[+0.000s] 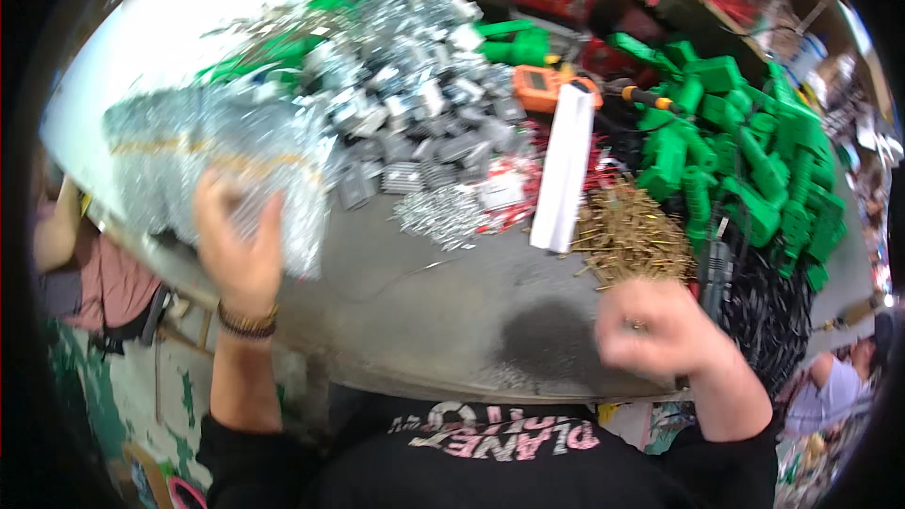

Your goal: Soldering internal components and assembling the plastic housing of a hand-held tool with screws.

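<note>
My left hand (238, 250) is open, thumb and fingers apart, over the near side of a row of clear plastic-wrapped packs (170, 165). Whether it touches the plastic, I cannot tell. My right hand (650, 328), blurred, is curled closed above the table just in front of a heap of brass-coloured screws or pins (630, 231). A tiny dark speck shows at its fingers, too small to name. Between the hands, nearer the back, lie a pile of small silvery pieces (443, 217) and a long folded white strip (563, 170).
Grey and silver metal blocks (396, 66) are heaped at the back. Green plastic housings (745, 132) fill the right side, beside black strips (764, 311). An orange meter (537, 87) lies by the white strip. The grey table (405, 320) has a curved front edge. People sit at both sides.
</note>
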`<action>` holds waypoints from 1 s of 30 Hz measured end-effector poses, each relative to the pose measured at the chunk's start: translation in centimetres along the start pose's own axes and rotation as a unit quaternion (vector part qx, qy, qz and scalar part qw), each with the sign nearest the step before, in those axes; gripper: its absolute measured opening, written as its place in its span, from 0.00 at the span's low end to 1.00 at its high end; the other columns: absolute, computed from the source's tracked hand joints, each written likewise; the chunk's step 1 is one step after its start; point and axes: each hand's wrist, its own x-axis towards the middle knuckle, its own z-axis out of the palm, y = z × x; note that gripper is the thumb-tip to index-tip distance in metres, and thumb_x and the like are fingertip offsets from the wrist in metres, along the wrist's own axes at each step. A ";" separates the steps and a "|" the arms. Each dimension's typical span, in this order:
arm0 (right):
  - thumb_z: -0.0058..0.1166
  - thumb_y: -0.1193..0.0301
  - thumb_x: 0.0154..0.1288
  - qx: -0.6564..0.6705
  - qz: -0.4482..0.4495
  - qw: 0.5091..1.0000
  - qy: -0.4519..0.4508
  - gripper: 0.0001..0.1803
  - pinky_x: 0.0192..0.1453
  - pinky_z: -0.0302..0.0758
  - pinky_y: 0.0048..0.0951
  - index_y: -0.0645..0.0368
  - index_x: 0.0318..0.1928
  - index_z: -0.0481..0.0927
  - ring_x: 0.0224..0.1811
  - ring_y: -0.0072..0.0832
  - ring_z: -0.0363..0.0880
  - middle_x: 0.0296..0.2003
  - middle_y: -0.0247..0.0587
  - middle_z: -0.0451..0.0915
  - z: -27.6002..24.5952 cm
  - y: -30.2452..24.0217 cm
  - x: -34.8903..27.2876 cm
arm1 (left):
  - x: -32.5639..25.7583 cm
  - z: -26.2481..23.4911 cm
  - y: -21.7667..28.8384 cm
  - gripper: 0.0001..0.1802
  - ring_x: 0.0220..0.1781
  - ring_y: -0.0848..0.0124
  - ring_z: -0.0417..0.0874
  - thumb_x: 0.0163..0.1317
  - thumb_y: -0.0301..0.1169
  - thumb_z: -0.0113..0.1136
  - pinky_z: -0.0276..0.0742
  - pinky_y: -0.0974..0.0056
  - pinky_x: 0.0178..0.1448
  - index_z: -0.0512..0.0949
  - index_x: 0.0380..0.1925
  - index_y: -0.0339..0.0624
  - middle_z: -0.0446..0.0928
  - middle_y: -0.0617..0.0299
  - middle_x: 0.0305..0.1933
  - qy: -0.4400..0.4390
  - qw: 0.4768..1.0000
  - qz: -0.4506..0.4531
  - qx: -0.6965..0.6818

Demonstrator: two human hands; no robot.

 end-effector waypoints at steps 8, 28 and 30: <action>0.62 0.66 0.61 -0.532 0.176 0.816 0.145 0.07 0.54 0.77 0.41 0.55 0.36 0.86 0.53 0.39 0.81 0.41 0.41 0.83 -8.2 13.8 7.6 | -0.8 -3.7 11.1 0.19 0.58 0.42 0.80 0.43 0.22 0.66 0.75 0.45 0.65 0.74 0.39 0.38 0.75 0.37 0.60 -0.296 0.875 0.237 -0.301; 0.63 0.71 0.70 0.311 0.207 0.904 0.208 0.12 0.39 0.74 0.20 0.64 0.49 0.80 0.35 0.13 0.76 0.36 0.31 0.82 3.9 1.4 -6.9 | -3.7 2.1 20.9 0.09 0.47 0.58 0.81 0.52 0.33 0.69 0.76 0.55 0.47 0.80 0.29 0.42 0.80 0.57 0.38 -0.434 0.829 0.196 -0.294; 0.62 0.73 0.71 0.331 0.239 0.888 0.212 0.12 0.37 0.74 0.20 0.64 0.51 0.79 0.34 0.13 0.76 0.35 0.30 0.81 6.5 1.8 -7.4 | -4.0 1.7 20.7 0.06 0.44 0.59 0.84 0.56 0.29 0.69 0.77 0.55 0.49 0.83 0.32 0.42 0.84 0.58 0.35 -0.436 0.809 0.115 -0.376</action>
